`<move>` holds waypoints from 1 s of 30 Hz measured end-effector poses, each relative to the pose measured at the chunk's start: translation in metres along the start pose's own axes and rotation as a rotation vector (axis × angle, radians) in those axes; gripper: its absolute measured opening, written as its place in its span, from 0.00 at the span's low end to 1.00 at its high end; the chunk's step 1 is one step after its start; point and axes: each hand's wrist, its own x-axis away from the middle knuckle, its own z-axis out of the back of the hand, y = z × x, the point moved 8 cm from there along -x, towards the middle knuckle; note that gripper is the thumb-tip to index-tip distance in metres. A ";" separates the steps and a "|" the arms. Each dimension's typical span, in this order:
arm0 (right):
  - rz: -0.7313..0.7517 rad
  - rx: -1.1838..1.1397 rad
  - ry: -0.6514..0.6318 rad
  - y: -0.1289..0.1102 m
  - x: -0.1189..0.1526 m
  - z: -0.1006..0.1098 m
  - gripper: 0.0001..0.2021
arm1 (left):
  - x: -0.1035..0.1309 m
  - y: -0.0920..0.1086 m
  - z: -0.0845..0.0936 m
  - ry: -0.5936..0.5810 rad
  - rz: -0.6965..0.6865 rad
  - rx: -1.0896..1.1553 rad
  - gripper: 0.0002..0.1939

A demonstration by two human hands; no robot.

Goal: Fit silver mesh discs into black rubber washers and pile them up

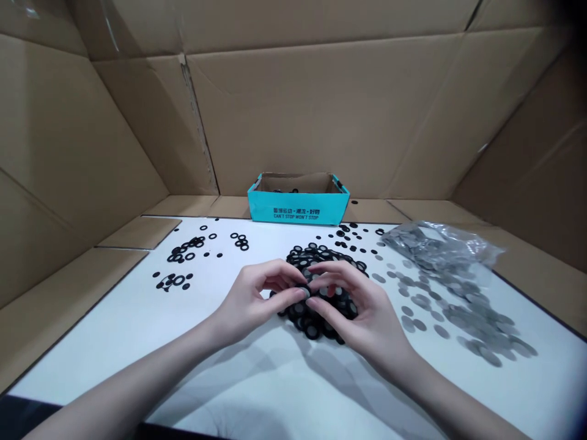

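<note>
My left hand [257, 296] and my right hand [358, 305] meet over the table's middle, fingers closed in pinches. Between their fingertips is a small black ring [303, 287], partly covered by the fingers. Just behind and beneath the hands lies a heap of black rings [312, 330], many with grey discs in their centres. The hands hide part of this heap.
A turquoise box [298, 208] with small dark pieces inside stands at the back. Loose black rings [186, 247] lie to the left. Translucent grey discs [477, 324] spread at right beside a clear plastic bag [435, 244]. Cardboard walls [321, 110] surround the white table [114, 342].
</note>
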 end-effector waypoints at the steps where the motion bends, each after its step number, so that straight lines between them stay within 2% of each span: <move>1: -0.006 -0.008 0.000 0.001 0.000 0.000 0.11 | 0.000 0.000 0.000 0.002 -0.008 -0.010 0.04; 8: -0.042 -0.056 0.010 0.003 0.001 0.000 0.10 | 0.002 0.005 0.000 0.000 -0.074 -0.071 0.03; 24: -0.176 -0.145 0.011 0.014 0.003 -0.001 0.10 | 0.003 0.009 -0.003 -0.056 -0.121 -0.118 0.06; 30: -0.111 -0.063 0.044 0.008 0.003 0.002 0.08 | 0.001 0.009 0.000 -0.053 -0.145 -0.191 0.05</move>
